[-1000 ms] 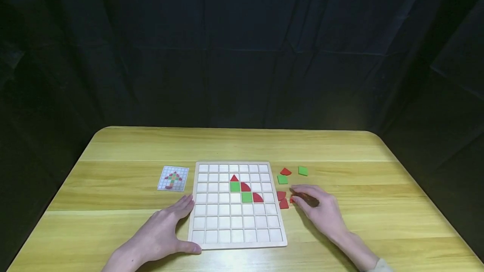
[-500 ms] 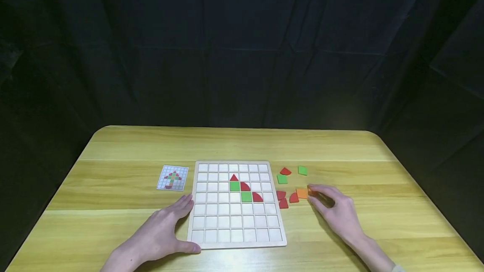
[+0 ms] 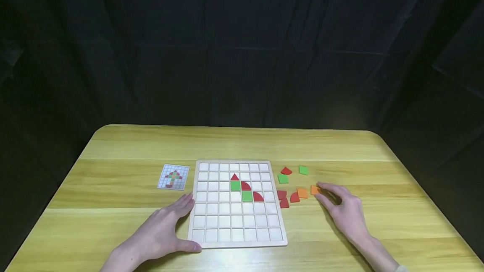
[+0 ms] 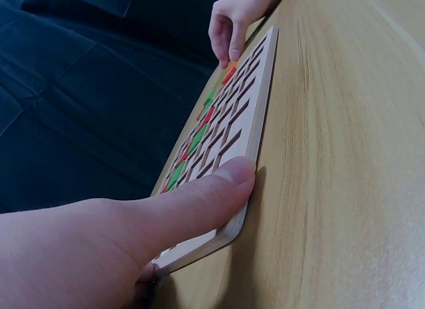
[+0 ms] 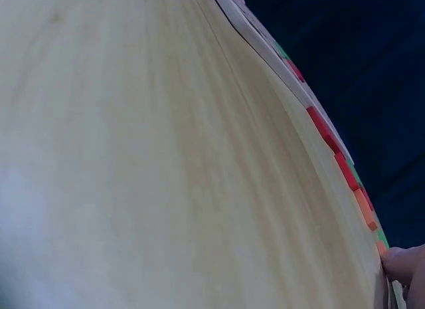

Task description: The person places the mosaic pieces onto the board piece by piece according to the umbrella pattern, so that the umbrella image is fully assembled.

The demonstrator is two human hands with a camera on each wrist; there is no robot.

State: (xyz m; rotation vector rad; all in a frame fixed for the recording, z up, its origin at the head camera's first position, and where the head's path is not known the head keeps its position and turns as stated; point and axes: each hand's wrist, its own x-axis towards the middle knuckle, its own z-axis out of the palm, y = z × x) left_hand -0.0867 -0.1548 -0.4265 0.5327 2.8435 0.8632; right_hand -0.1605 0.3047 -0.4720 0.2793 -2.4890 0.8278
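Observation:
In the head view a white grid board [image 3: 236, 221] lies flat, holding a red triangle [image 3: 234, 177], green squares [image 3: 247, 196] and red quarter circles [image 3: 258, 197]. My left hand [image 3: 159, 232] is spread at its near-left corner, fingers along the left edge and thumb on the front edge. The left wrist view shows the thumb [image 4: 199, 206] lying straight against the rim. Right of the board, my right hand [image 3: 345, 213] pinches an orange square [image 3: 314, 189] at table level between thumb and forefinger. A second orange square [image 3: 302, 193] lies just left of it.
Several red quarter circles [image 3: 284, 203] lie by the board's right edge, one red piece [image 3: 286, 171] farther back. Two loose green squares [image 3: 303, 170] are near them. A printed pattern card [image 3: 173, 177] lies left of the board. Black cloth [image 3: 242, 49] hangs behind the wooden table [image 3: 132, 142].
My right hand has moved right, away from the red pieces, uncovering a red quarter circle and an orange square. The other orange square has shifted slightly right with the fingers. My left hand stays put.

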